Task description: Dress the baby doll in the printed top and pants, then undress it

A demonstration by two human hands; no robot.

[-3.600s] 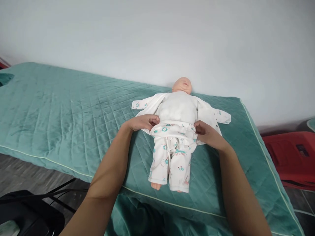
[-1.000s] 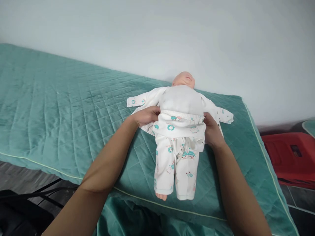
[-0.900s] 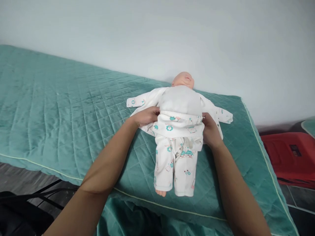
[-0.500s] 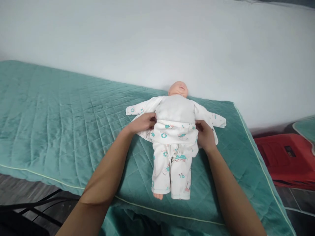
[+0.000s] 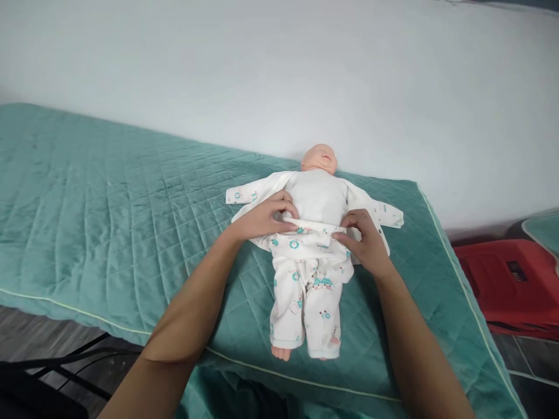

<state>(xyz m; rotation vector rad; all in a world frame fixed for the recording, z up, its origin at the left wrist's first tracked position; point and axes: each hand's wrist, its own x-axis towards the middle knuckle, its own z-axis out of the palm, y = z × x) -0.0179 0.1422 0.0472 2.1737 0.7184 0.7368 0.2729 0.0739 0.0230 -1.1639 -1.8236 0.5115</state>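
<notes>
A baby doll lies on its back, head toward the wall, in white printed pants with a folded waistband. Its printed jacket is spread open under it, sleeves out to both sides, over a white cloth torso. My left hand pinches the waistband at its left part, thumb in front and fingers over the top edge. At the right part, my right hand grips the same waistband between thumb and fingers. Toes show below the left pant leg.
The doll rests on a green quilted cover over a bed or table against a white wall. A red plastic object stands beyond the right edge. Dark metal legs show at lower left.
Both hands have moved from the sides of the pants inward onto the front of the waistband. The view has shifted very slightly.
</notes>
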